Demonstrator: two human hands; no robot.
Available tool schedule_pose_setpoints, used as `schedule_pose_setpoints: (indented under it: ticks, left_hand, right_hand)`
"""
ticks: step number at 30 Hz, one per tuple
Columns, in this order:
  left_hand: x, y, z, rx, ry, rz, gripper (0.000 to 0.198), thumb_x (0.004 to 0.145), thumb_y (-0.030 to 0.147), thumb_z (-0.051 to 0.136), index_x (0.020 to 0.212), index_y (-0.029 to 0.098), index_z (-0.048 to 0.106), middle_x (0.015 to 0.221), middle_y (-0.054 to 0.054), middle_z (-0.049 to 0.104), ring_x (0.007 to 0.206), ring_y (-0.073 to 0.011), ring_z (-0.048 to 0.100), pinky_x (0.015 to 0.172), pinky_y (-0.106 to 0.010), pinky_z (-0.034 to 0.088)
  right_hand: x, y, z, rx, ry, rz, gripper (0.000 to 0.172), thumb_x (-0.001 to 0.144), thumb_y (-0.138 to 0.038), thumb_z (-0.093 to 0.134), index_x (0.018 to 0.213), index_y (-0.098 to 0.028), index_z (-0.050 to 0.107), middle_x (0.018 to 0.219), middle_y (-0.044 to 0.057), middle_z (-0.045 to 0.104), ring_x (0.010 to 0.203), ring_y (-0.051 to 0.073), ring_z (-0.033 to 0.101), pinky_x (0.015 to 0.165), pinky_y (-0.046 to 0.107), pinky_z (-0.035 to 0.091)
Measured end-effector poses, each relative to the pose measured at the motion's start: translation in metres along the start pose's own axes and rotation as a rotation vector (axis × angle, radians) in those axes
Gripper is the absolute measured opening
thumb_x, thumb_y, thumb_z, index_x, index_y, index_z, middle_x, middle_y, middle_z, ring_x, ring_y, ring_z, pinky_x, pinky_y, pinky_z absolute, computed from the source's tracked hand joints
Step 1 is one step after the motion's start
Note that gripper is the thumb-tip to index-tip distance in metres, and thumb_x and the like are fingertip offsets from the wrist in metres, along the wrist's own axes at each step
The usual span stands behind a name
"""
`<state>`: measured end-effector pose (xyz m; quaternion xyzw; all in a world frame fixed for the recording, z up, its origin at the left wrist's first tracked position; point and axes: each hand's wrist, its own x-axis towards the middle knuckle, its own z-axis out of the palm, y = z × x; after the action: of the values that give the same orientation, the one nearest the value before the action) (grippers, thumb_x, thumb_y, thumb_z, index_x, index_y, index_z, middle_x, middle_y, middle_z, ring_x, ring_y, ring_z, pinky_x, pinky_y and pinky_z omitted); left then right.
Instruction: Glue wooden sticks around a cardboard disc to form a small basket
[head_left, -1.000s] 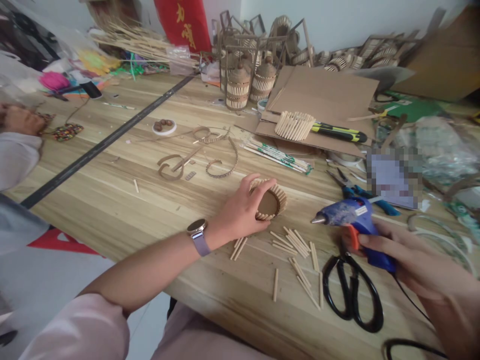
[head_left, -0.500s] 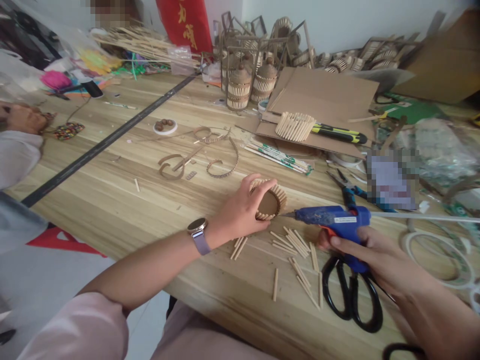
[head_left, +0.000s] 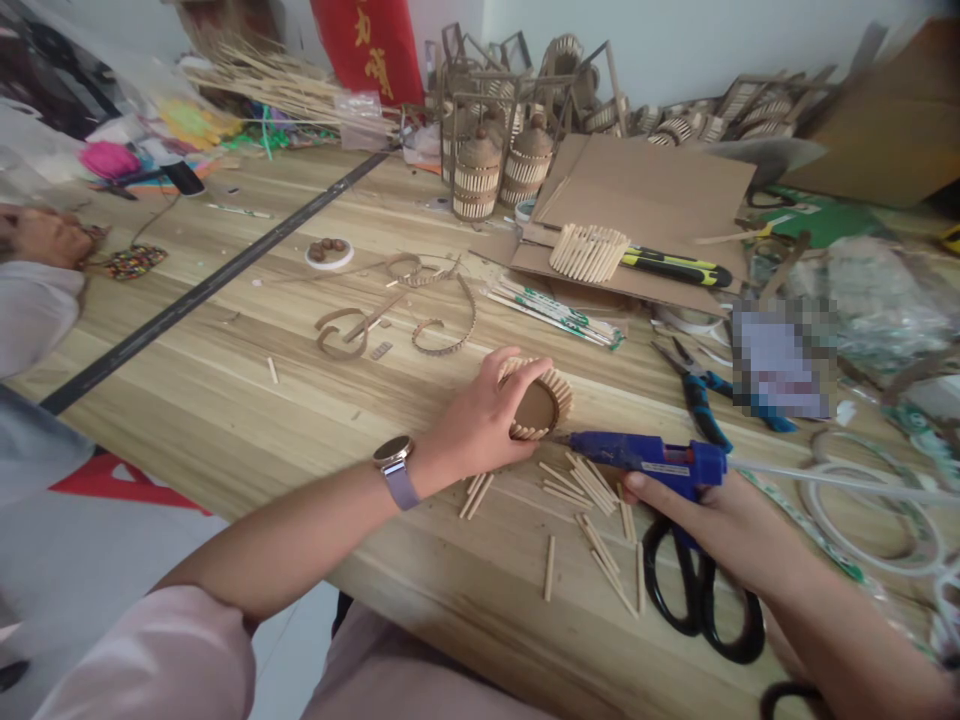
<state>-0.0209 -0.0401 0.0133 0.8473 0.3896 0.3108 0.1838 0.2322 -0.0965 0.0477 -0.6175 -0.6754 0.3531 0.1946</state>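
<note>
On my feed the left hand (head_left: 476,420) is curled over a small round cup of pale wooden sticks with a brown inside (head_left: 559,392), so that cup sits right at its fingertips on the light wooden table (head_left: 390,400). My right hand (head_left: 701,515) is wrapped round a blue plastic glue gun (head_left: 637,457), nozzle aimed at the cup; can't tell if it's touching. Short pale loose sticks (head_left: 595,484) lie between the hands, black loop-handled scissors (head_left: 707,600) partly under the right one, blue-and-black pliers (head_left: 699,398) just beyond it.
</note>
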Motion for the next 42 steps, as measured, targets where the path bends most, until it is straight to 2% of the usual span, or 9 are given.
schedule_pose_setpoints:
  ticks: [4,7,14,20,29,36,42]
  left_hand:
    - [0.000,0.000,0.000,0.004,-0.007,-0.001,0.089,0.070,0.016,0.079,0.142,0.023,0.027,0.144,-0.020,0.029,0.137,-0.0388,0.038,0.108,-0.058,0.043]
    - [0.000,-0.001,0.001,0.000,-0.006,0.002,0.089,0.071,0.018,0.079,0.143,0.022,0.027,0.145,-0.020,0.028,0.137,-0.0388,0.038,0.108,-0.057,0.043]
    - [-0.001,-0.001,0.001,-0.006,-0.013,-0.014,0.091,0.070,0.017,0.078,0.144,0.025,0.026,0.146,-0.019,0.028,0.137,-0.0377,0.039,0.108,-0.056,0.044]
    - [-0.001,0.001,0.000,0.011,-0.018,-0.013,0.089,0.071,0.018,0.079,0.143,0.023,0.027,0.145,-0.019,0.029,0.136,-0.0375,0.040,0.107,-0.055,0.045]
    - [0.001,0.001,-0.001,0.006,-0.019,-0.019,0.089,0.070,0.018,0.079,0.142,0.024,0.027,0.145,-0.019,0.029,0.134,-0.0373,0.042,0.105,-0.056,0.046]
    - [0.000,0.000,0.001,-0.005,-0.018,-0.023,0.090,0.070,0.018,0.079,0.143,0.026,0.026,0.146,-0.019,0.029,0.134,-0.0384,0.042,0.104,-0.057,0.046]
    - [0.001,0.000,0.000,0.006,-0.014,-0.010,0.088,0.071,0.018,0.078,0.143,0.024,0.027,0.145,-0.020,0.029,0.136,-0.0374,0.040,0.107,-0.056,0.044]
  right_hand:
    - [-0.002,0.001,0.005,-0.027,0.033,0.014,0.039,0.076,-0.061,0.060,0.086,-0.026,0.074,0.085,0.003,0.077,0.081,0.030,0.070,0.076,0.039,0.057]
    - [-0.004,0.002,0.008,-0.043,0.060,0.018,0.035,0.079,-0.059,0.060,0.091,-0.030,0.076,0.087,0.001,0.078,0.083,0.031,0.071,0.076,0.040,0.057]
    - [-0.003,0.006,0.012,-0.052,0.091,0.039,0.037,0.075,-0.061,0.061,0.086,-0.029,0.076,0.085,0.003,0.078,0.083,0.034,0.070,0.082,0.044,0.056]
    - [-0.003,-0.002,0.011,-0.063,0.074,-0.002,0.033,0.078,-0.057,0.060,0.088,-0.030,0.077,0.084,0.002,0.078,0.080,0.032,0.072,0.074,0.042,0.057]
    - [-0.002,-0.011,0.011,-0.070,0.073,0.031,0.034,0.074,-0.058,0.059,0.083,-0.030,0.077,0.080,0.003,0.078,0.081,0.034,0.072,0.078,0.043,0.057]
    - [-0.001,-0.018,0.010,-0.124,0.066,0.018,0.035,0.073,-0.058,0.056,0.076,-0.030,0.076,0.074,0.004,0.077,0.076,0.033,0.073,0.073,0.042,0.058]
    - [-0.002,-0.019,0.010,-0.106,0.081,-0.028,0.029,0.075,-0.054,0.058,0.076,-0.031,0.075,0.074,0.004,0.077,0.080,0.033,0.074,0.075,0.041,0.059]
